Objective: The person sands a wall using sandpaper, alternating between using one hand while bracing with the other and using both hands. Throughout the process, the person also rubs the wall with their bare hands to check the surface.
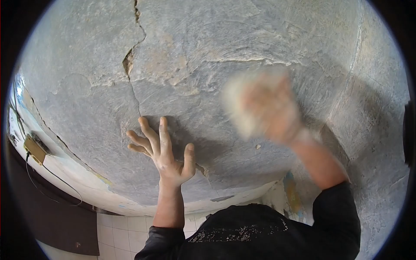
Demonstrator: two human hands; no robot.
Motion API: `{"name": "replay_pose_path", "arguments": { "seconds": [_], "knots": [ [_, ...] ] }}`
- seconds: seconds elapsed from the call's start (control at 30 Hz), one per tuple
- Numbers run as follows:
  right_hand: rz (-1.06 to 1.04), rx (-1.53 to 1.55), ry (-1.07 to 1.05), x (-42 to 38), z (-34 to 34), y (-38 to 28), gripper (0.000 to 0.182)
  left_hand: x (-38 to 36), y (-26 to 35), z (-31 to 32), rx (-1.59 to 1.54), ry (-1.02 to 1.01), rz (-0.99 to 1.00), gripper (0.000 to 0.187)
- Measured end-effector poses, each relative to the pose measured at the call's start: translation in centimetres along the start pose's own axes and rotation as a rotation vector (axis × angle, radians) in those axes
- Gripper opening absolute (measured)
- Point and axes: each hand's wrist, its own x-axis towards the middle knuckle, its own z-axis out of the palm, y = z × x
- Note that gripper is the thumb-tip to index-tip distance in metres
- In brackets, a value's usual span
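Note:
In the head view, my left hand (164,158) presses against the grey plastered wall (195,99), fingers spread and dusted with pale powder. My right hand (275,108) is smeared by motion and holds a pale, cream-coloured pad (238,106) at the wall. The blur hides the pad's exact kind and how the fingers wrap it. Above my left hand a crack (135,93) runs up the wall, with a chipped hole (128,62) in it. A rough ridge of plaster (255,60) lies above my right hand.
At the left, a yellowish electrical box (34,149) with a dangling cable (71,193) is fixed to the wall. Below it is a dark brown panel (56,216). White floor tiles (119,234) show at the bottom. An inside corner (331,115) of the wall stands to the right.

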Motion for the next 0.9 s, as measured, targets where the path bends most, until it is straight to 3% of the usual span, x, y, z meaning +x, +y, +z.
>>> {"name": "replay_pose_path", "arguments": {
  "seconds": [0.03,0.07,0.13,0.2,0.23,0.3,0.33,0.47,0.53,0.57,0.63,0.7,0.77,0.9],
  "knots": [
    [-0.190,0.161,-0.205,-0.7,1.2,-2.1,0.040,-0.1,-0.1,-0.2,-0.002,-0.002,0.000,0.067],
    [-0.190,0.160,-0.206,-0.8,1.8,-2.4,0.040,0.0,-0.2,-0.5,-0.012,-0.035,0.003,0.069],
    [-0.175,0.282,-0.097,-0.5,2.4,-2.7,0.045,0.3,-0.5,-1.5,0.004,-0.099,0.005,0.074],
    [-0.079,-0.087,0.018,2.4,0.1,2.1,0.047,0.7,-1.6,-2.6,0.062,-0.119,0.006,0.076],
    [-0.041,0.155,0.205,4.4,-1.9,3.4,0.044,0.9,-2.2,-3.3,0.113,-0.143,0.007,0.078],
    [0.134,-0.205,0.311,5.7,-3.6,5.3,0.043,0.8,-3.4,-4.5,0.157,-0.163,-0.008,0.082],
    [0.134,-0.204,0.314,5.8,-2.7,4.2,0.043,0.8,-4.0,-5.1,0.197,-0.183,-0.029,0.087],
    [-0.093,0.067,-0.219,2.2,4.9,-5.8,0.044,-0.6,-6.4,-6.7,0.208,-0.239,-0.024,0.093],
    [-0.346,0.210,-0.360,1.4,5.8,-10.0,0.044,-1.0,-7.1,-7.3,0.163,-0.260,-0.026,0.090],
    [-0.347,0.215,-0.359,1.6,6.3,-9.7,0.044,-1.2,-7.4,-7.6,0.115,-0.280,-0.019,0.087],
    [-0.040,0.486,-0.434,2.5,7.2,-6.2,0.037,-1.4,-7.9,-8.2,0.104,-0.315,-0.015,0.087],
    [-0.214,-0.107,0.026,8.0,3.0,-2.8,0.036,-1.7,-8.2,-8.6,0.114,-0.374,0.022,0.093],
    [0.012,-0.214,0.296,10.2,0.9,-0.1,0.037,-2.1,-8.0,-8.8,0.062,-0.371,0.021,0.093],
    [0.057,-0.175,0.317,7.4,5.1,-2.2,0.036,-2.6,-8.1,-8.9,-0.078,-0.346,0.015,0.093]
  ]
}}
